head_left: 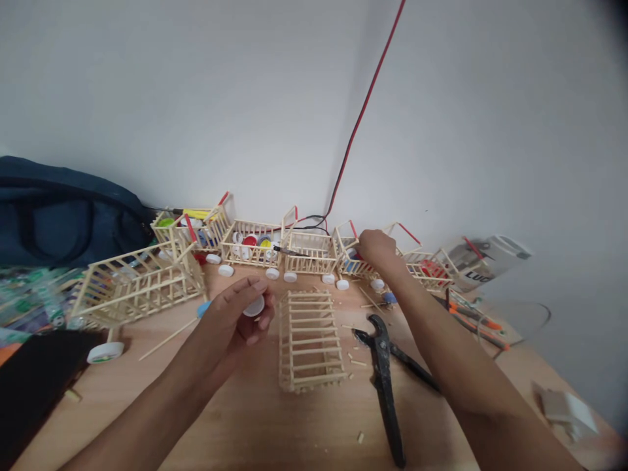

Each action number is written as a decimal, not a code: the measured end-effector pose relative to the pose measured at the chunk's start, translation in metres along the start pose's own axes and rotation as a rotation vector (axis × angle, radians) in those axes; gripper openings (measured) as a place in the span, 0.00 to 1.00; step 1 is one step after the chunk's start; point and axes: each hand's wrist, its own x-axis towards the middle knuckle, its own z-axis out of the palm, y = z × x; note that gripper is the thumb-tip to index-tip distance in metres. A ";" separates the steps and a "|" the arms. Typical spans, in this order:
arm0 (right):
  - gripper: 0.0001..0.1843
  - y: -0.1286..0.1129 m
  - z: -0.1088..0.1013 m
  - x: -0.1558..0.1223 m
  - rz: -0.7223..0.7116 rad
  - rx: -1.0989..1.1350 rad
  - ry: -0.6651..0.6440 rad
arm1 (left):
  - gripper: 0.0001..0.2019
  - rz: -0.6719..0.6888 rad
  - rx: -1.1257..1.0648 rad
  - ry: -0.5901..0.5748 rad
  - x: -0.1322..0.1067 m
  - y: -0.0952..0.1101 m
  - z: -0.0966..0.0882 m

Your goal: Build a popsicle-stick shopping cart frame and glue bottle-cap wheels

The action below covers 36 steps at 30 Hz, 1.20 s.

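Observation:
My left hand (240,311) holds a white bottle cap (254,306) between thumb and fingers. To its right, an upturned-looking basket frame of thin wooden sticks (314,340) rests on the table without visible wheels. My right hand (377,250) reaches over a small stick cart (343,261) with blue and other caps inside, at the back of the table. Its fingers point down into or behind the cart and are hidden, so any object in them does not show. Below my right forearm lies a black pair of pliers or cutter (385,386).
More stick carts with red handles and white cap wheels line the wall, including a large one (140,288) at left. A blue bag (69,212), black flat object (44,386), orange-handled tool (478,324), white bucket (490,261) and stick scraps surround the work. A red-black cable (363,108) hangs down.

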 end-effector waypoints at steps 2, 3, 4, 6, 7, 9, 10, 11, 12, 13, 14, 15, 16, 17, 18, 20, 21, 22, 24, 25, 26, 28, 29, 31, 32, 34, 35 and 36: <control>0.19 0.004 0.001 0.001 0.006 0.044 0.003 | 0.11 -0.006 0.001 0.006 0.000 0.000 0.000; 0.17 0.007 0.000 0.002 0.004 0.073 0.010 | 0.11 -0.010 0.001 0.004 0.000 0.000 0.000; 0.14 0.011 -0.001 0.001 -0.006 0.108 0.021 | 0.11 -0.014 0.000 0.001 0.000 0.000 0.000; 0.09 0.022 -0.005 -0.001 -0.045 0.196 0.048 | 0.11 -0.014 -0.008 -0.006 0.001 0.000 -0.001; 0.09 0.028 -0.007 -0.003 -0.073 0.249 0.060 | 0.11 -0.013 -0.012 -0.008 0.001 -0.001 -0.001; 0.11 0.039 -0.010 -0.007 -0.132 0.370 0.065 | 0.11 -0.016 -0.016 -0.011 0.001 -0.002 -0.002; 0.12 0.043 -0.010 -0.009 -0.158 0.437 0.057 | 0.10 -0.021 -0.014 -0.011 0.002 -0.002 -0.002; 0.13 0.047 -0.011 -0.012 -0.184 0.506 0.044 | 0.10 -0.025 -0.012 -0.012 0.001 -0.002 -0.002; 0.14 0.050 -0.011 -0.015 -0.210 0.575 0.027 | 0.10 -0.029 -0.009 -0.012 0.001 -0.002 -0.001; 0.15 0.052 -0.012 -0.018 -0.236 0.642 0.011 | 0.10 -0.031 -0.008 -0.011 0.001 -0.002 -0.001; 0.16 0.054 -0.012 -0.021 -0.263 0.705 -0.005 | 0.10 -0.035 -0.006 -0.009 0.001 -0.002 -0.001; 0.18 0.056 -0.014 -0.025 -0.290 0.763 -0.019 | 0.10 -0.038 -0.006 -0.009 0.001 -0.003 -0.001; 0.19 0.057 -0.015 -0.030 -0.317 0.814 -0.031 | 0.09 -0.042 -0.006 -0.009 0.001 -0.003 -0.001; 0.20 0.058 -0.018 -0.036 -0.342 0.857 -0.042 | 0.08 -0.046 -0.007 -0.011 0.001 -0.003 -0.001; 0.21 0.059 -0.021 -0.044 -0.362 0.893 -0.052 | 0.07 -0.049 -0.012 -0.015 0.002 -0.004 -0.001; 0.22 0.059 -0.028 -0.062 -0.404 0.953 -0.070 | 0.06 -0.050 -0.033 -0.034 0.002 -0.005 -0.001; 0.21 0.057 -0.032 -0.074 -0.428 0.980 -0.076 | 0.07 -0.051 -0.044 -0.043 0.001 -0.006 -0.001; 0.20 0.053 -0.036 -0.086 -0.476 1.025 -0.085 | 0.07 -0.056 -0.055 -0.053 0.001 -0.006 -0.001; 0.18 0.041 -0.042 -0.113 -0.597 1.013 -0.046 | 0.10 -0.083 -0.084 -0.070 -0.001 -0.007 0.002; 0.16 0.032 -0.043 -0.127 -0.652 0.947 0.004 | 0.11 -0.110 -0.103 -0.080 -0.002 -0.007 0.003; 0.15 0.022 -0.042 -0.139 -0.701 0.888 0.083 | 0.12 -0.142 -0.124 -0.092 -0.003 -0.007 0.005; 0.10 -0.001 -0.037 -0.161 -0.843 0.721 0.168 | 0.12 -0.198 -0.178 -0.122 -0.004 -0.007 0.008; 0.08 -0.012 -0.033 -0.170 -0.931 0.656 0.231 | 0.12 -0.218 -0.207 -0.137 -0.004 -0.007 0.008; 0.08 -0.030 -0.024 -0.182 -1.072 0.536 0.275 | 0.11 -0.237 -0.254 -0.148 -0.003 -0.007 0.009; 0.09 -0.036 -0.020 -0.184 -1.112 0.479 0.295 | 0.10 -0.238 -0.267 -0.144 -0.003 -0.007 0.008; 0.10 -0.038 -0.018 -0.183 -1.143 0.413 0.332 | 0.10 -0.237 -0.269 -0.126 -0.002 -0.006 0.006; 0.11 -0.034 -0.020 -0.179 -1.128 0.405 0.369 | 0.09 -0.236 -0.262 -0.116 -0.002 -0.006 0.005; 0.11 -0.026 -0.023 -0.173 -1.085 0.421 0.416 | 0.09 -0.236 -0.259 -0.110 -0.001 -0.006 0.004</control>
